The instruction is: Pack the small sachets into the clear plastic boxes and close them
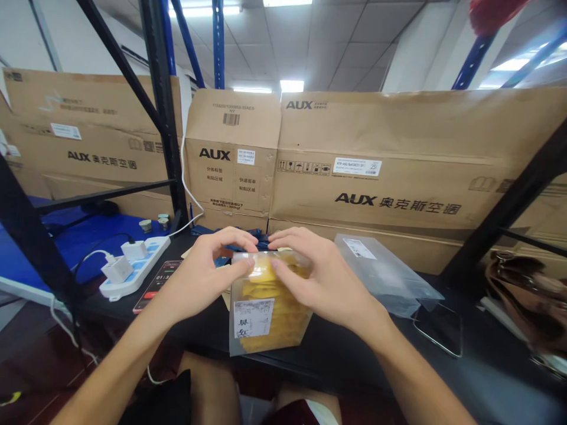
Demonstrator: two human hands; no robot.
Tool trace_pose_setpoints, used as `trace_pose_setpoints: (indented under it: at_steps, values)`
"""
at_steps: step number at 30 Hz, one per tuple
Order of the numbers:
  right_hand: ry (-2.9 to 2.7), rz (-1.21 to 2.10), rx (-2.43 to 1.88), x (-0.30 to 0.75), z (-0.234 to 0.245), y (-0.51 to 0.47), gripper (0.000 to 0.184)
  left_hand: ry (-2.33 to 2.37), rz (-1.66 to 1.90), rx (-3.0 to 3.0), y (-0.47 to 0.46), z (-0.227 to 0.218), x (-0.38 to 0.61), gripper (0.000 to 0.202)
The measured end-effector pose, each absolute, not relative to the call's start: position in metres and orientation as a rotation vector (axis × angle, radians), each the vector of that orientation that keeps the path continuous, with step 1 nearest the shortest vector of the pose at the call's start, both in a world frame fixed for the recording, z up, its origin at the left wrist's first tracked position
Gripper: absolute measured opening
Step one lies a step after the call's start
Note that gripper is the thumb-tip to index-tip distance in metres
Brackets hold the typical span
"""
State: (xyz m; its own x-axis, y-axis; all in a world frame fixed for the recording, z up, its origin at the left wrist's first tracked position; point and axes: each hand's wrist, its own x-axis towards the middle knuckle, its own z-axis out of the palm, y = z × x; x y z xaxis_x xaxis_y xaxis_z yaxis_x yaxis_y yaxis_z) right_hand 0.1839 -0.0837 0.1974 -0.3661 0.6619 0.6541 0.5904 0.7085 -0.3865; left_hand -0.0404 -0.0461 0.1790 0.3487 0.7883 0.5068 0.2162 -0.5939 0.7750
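Yellow flat pieces fill a clear plastic bag [270, 313] that stands upright at the near edge of a dark counter [354, 348], its long axis vertical and its white label [253, 317] facing the camera. A person's left hand [208, 277] and right hand [321, 280] meet over the bag's mouth, one on each side and equally close, fingers curled and nearly closed. The left hand pinches the top edge between thumb and forefinger. The right hand lays its fingertips on the same edge, the thumb apparently pressed to the front face. The bag sits straight below and between both hands, its top at fingertip level. Left of the bag lies a white power strip [133, 268] with adapters plugged in. Right of the bag rests a flat stack of clear sleeves [385, 274], and behind the bag brown cardboard cartons [398, 159] wall off the counter.
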Motion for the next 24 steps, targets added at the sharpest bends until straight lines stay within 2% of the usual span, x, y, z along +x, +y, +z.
trace_pose_setpoints:
  at_steps: [11,24]
  values:
    - [-2.2,0.395,-1.095,0.186,0.208,-0.074,0.019,0.698,1.166,1.741,-0.05,0.167,-0.038,0.025]
    - [-2.3,0.356,-1.177,0.184,0.212,-0.072,0.026,0.73,1.163,1.696,-0.049,0.165,-0.035,0.018]
